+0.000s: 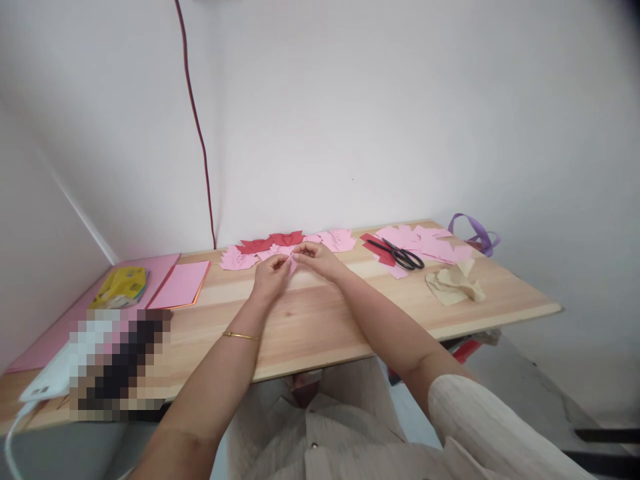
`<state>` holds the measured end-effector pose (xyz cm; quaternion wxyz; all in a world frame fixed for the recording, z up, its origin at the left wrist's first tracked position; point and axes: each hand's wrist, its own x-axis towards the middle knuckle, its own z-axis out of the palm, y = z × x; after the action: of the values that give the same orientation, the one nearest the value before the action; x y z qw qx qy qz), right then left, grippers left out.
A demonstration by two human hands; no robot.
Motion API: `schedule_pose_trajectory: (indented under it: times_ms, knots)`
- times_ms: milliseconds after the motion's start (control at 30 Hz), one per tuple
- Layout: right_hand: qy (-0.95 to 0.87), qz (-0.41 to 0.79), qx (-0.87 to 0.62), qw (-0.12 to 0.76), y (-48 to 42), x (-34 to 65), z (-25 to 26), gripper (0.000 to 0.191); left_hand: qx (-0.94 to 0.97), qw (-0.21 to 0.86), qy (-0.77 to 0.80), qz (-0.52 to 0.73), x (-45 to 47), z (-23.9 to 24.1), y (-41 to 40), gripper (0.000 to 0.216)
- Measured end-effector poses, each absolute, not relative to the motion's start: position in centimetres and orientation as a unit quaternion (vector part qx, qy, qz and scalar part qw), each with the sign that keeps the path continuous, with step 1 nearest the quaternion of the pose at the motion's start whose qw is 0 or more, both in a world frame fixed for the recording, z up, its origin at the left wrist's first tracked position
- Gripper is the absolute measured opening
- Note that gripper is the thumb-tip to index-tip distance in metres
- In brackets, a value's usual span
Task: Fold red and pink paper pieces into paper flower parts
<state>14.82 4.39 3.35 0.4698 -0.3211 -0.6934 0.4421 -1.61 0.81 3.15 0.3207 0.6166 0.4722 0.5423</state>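
Note:
My left hand (270, 272) and my right hand (314, 257) meet over the wooden table (310, 320), fingers pinched together on a small pink paper piece (292, 264) held between them. A thin gold bangle sits on my left wrist. Just behind my hands lies a row of folded pink paper pieces (235, 259) and red paper pieces (280, 240) along the table's back edge.
Black scissors (403, 256) rest on pink paper squares (430, 244) and red scraps at the back right. Crumpled beige paper (456, 285) lies near the right edge, with purple ribbon (477, 233) behind. Pink sheets (181, 284) and a yellow packet (120, 287) lie at left. A red cable (197, 127) runs down the wall.

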Motion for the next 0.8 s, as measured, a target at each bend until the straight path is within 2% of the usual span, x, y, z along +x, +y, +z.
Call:
schedule_pose_trajectory:
  times_ms: [167,500,700,800]
  knots:
    - [-0.665,0.440,-0.349,0.492,4.50,15.14,3.36,0.027,0.603,0.354,0.468,0.540,-1.07,3.47,0.54,0.024]
    - [-0.672,0.429,-0.351,0.492,4.94,15.25,2.83,0.028,0.604,0.340,0.486,0.532,-1.03,3.61,0.20,0.008]
    - [-0.717,0.411,-0.350,0.441,4.90,15.60,2.96,0.029,0.622,0.324,0.480,0.527,-1.24,3.40,0.45,0.009]
    - [-0.715,0.405,-0.353,0.447,4.91,15.72,3.00,0.027,0.607,0.318,0.473,0.554,-1.25,2.97,0.75,0.014]
